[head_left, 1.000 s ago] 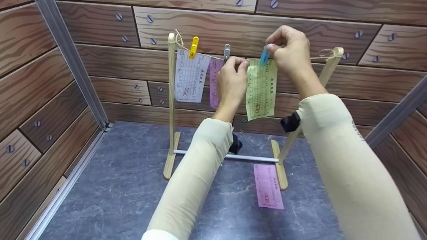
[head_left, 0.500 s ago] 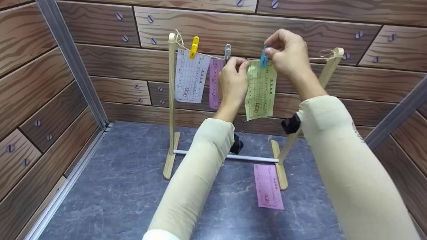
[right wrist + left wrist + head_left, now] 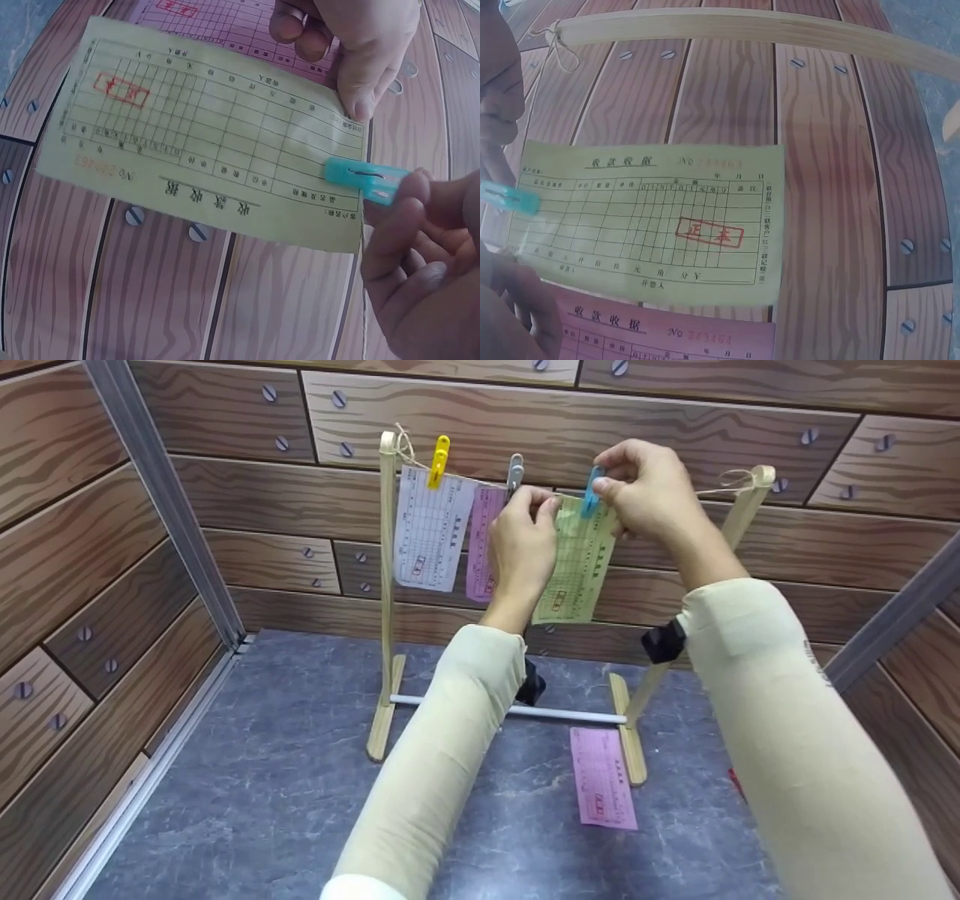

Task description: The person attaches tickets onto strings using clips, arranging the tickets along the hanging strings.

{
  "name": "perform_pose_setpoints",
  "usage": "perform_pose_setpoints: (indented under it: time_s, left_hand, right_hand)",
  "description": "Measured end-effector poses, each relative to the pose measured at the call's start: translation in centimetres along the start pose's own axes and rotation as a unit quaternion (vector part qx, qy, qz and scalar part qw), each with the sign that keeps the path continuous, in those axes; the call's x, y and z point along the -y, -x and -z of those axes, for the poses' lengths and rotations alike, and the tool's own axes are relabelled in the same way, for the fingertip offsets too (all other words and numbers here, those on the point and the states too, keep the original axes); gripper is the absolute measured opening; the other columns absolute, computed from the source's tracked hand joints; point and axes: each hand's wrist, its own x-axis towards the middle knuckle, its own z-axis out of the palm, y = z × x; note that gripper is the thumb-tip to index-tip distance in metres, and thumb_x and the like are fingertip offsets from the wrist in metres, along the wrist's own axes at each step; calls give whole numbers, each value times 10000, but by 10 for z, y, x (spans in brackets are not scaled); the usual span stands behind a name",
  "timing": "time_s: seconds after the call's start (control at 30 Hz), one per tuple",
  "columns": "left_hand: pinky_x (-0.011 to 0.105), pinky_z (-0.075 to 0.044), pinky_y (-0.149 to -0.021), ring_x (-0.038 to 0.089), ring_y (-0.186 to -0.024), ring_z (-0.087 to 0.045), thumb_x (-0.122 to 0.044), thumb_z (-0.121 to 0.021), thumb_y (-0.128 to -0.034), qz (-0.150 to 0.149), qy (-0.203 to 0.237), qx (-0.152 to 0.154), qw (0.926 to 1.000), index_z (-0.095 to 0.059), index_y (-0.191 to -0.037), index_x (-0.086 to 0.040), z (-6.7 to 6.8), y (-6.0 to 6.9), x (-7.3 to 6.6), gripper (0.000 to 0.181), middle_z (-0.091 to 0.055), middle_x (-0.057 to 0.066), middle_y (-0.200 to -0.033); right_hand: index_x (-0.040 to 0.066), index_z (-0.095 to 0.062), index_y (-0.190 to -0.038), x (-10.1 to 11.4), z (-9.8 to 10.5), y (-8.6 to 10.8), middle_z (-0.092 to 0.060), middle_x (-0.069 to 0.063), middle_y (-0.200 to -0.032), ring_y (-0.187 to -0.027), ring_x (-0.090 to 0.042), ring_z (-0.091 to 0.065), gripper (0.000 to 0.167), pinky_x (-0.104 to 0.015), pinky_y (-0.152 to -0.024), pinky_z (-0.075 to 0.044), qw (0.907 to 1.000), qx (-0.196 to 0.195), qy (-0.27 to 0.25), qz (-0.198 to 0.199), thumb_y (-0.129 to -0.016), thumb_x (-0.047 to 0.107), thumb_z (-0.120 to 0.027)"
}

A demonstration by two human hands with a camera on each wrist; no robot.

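A: Report positions from the left.

B: The yellow clip (image 3: pixel 439 463) stands on the string (image 3: pixel 722 492), over the white slip (image 3: pixel 433 529). Next is the grey clip (image 3: pixel 515 471), above the hanging pink slip (image 3: pixel 482 540), which the left hand (image 3: pixel 524 551) partly covers.

A: State of the left hand?

B: Thumb and fingers narrow, pinching the green slip (image 3: pixel 576 562) at its upper left corner. The right-wrist view shows the thumb over that corner.

A: Location and long axis of the green slip?

B: Between the two hands, directly right of the left hand. The long axis runs downward from the string; the lower end slants to the left.

A: And the blue clip?

B: The blue clip (image 3: pixel 592 491) crosses the slip's top edge, gripping end down, top leaning slightly right. Its long axis lies roughly along that of the slip. In judgement, this crossing of clip, paper edge and string is the controlling relation. Whether the clip bites both paper and string cannot be told.

A: Which hand is nearer the clip?

B: The right hand (image 3: pixel 651 495). It pinches the clip's upper end between thumb and finger.

A: Anything below?

B: A loose pink slip (image 3: pixel 604 776) lies on the grey surface (image 3: pixel 285 780), just beside the stand's right foot (image 3: pixel 634 757).
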Motion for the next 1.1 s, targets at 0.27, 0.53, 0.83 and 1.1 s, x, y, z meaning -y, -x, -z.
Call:
perform_pose_setpoints:
  time_s: [0.27, 0.53, 0.83, 1.1]
  left_hand:
    - [236, -461, -721, 87, -829, -635, -217, -674, -981, -40, 0, -101, 9999, -734, -1075, -143, -2, 5, 4, 134, -736, -44, -991]
    - [293, -494, -732, 171, -811, -643, -218, -694, -967, 136, 118, -235, 9996, -734, -1033, -79, -4, 21, 27, 159, -727, 38, -951]
    - [312, -484, -661, 162, -693, -602, -236, -684, -969, 614, 105, -141, 9980, -730, -926, -97, -4, 53, 74, 152, -685, -9, -795]
    - [321, -499, -681, 160, -696, -607, -154, -719, -926, 336, 237, -174, 9990, -719, -871, -66, 0, 78, 108, 104, -675, 10, -767]
  right_hand:
    - [61, -467, -1485, 2, 8, 9, -585, -229, -1328, -480, -98, -579, 514, -238, -480, -529, 9995, 83, -318, -43, -999, 125, -621]
    - [35, -530, -1418, -8, 21, 26, -618, -184, -1270, -505, -130, -587, 448, -233, -480, -525, 9949, -368, -941, 13, -984, 77, -631]
    - [18, -587, -1347, -30, 29, 57, -690, -123, -1127, -517, -149, -612, 369, -259, -501, -542, 9913, -716, -1058, 304, -987, 82, -634]
    - [7, -629, -1289, -56, 35, 88, -711, -35, -1000, -491, -148, -607, 337, -265, -481, -538, 9893, -1003, -857, 615, -972, 112, -673]
